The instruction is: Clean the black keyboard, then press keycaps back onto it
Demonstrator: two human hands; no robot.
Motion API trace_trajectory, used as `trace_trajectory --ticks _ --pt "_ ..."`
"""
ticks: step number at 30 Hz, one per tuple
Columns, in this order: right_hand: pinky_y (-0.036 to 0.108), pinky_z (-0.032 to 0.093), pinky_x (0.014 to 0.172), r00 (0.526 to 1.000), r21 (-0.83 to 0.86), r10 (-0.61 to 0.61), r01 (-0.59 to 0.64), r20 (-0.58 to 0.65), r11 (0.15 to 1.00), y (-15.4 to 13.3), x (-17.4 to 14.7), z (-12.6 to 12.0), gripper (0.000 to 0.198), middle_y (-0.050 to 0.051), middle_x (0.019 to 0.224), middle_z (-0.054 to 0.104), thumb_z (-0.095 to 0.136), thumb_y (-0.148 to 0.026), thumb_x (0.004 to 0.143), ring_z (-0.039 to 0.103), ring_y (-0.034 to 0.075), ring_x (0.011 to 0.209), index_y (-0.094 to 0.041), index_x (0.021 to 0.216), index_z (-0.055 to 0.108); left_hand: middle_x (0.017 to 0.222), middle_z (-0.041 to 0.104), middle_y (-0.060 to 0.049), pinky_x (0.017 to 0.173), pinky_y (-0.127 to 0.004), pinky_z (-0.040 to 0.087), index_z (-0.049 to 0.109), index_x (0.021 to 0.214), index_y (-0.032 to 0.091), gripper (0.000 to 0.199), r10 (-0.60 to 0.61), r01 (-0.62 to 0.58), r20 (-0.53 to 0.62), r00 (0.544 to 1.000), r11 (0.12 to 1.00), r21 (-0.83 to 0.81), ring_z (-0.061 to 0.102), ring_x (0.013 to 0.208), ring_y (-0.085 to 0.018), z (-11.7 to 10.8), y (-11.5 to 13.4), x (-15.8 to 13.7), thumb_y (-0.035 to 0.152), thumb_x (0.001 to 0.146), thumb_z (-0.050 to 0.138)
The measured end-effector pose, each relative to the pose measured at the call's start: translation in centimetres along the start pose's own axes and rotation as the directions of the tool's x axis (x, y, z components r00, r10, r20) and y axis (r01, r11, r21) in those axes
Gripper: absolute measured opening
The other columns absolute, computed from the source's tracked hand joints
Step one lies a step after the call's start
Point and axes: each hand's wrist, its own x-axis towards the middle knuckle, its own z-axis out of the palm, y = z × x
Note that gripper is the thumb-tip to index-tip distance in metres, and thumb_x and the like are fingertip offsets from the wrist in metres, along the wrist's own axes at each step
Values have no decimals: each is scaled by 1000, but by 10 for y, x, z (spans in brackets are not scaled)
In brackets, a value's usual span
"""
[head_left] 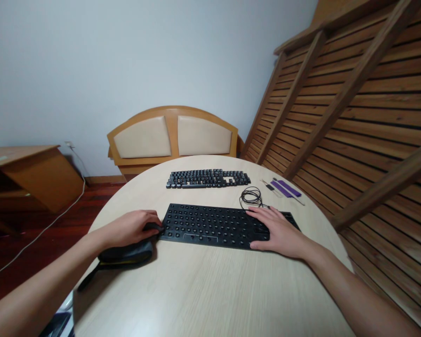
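Observation:
A black keyboard [210, 224] with its keycaps off lies across the table, its small switches standing bare. My right hand [275, 231] rests flat on the keyboard's right part, fingers spread, holding nothing. At the keyboard's left edge my left hand [136, 227] is closed on a soft black thing [153, 226] whose kind I cannot make out. Under that hand lies a dark pouch-like item [128, 254] with a yellow line and a strap; I cannot tell whether the held black thing is part of it. Behind the keyboard, black keycaps [203, 179] sit together in rows.
A coiled black cable [251, 195] lies behind the keyboard. Purple strips [286, 188] and thin metal tools [298, 200] are at the right of the round table [210, 290]. A slatted wooden panel [365, 126] leans close on the right.

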Motion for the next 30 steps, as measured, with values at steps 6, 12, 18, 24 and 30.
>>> trace_trajectory --ticks 6,12,18,24,30 --pt "62 17 120 1000 -4 5 -5 -27 1000 3 1 1 90 10 156 41 64 -75 74 37 38 142 -26 147 48 104 73 -3 88 -28 49 72 103 24 24 20 -10 105 994 995 -101 67 96 -20 -5 -2 -4 40 93 56" --pt "62 17 120 1000 -15 -3 3 -31 1000 4 1 2 90 9 156 41 63 -76 74 37 37 142 -26 148 47 104 69 -6 83 -32 51 71 107 23 28 30 -18 -160 987 997 76 67 92 -22 11 8 12 37 97 49" --pt "61 17 121 1000 -17 29 -30 -11 999 1 2 0 92 9 157 41 63 -78 73 36 37 143 -26 148 47 97 67 -8 70 -31 50 71 93 20 24 -6 54 -153 988 948 314 67 80 -22 25 31 16 21 94 46" --pt "62 15 121 1000 10 6 -6 1 1000 1 1 -2 91 9 156 41 65 -76 72 36 39 143 -27 147 47 94 73 -4 72 -28 48 74 98 24 20 16 -22 86 996 998 66 68 82 -20 -2 22 15 29 89 57" --pt "62 16 121 1000 20 13 -13 -15 1000 2 1 -1 91 9 156 42 66 -75 72 35 39 143 -27 147 48 98 71 -7 76 -30 49 74 101 22 25 34 -28 -59 998 994 105 66 85 -21 1 15 22 32 93 53"
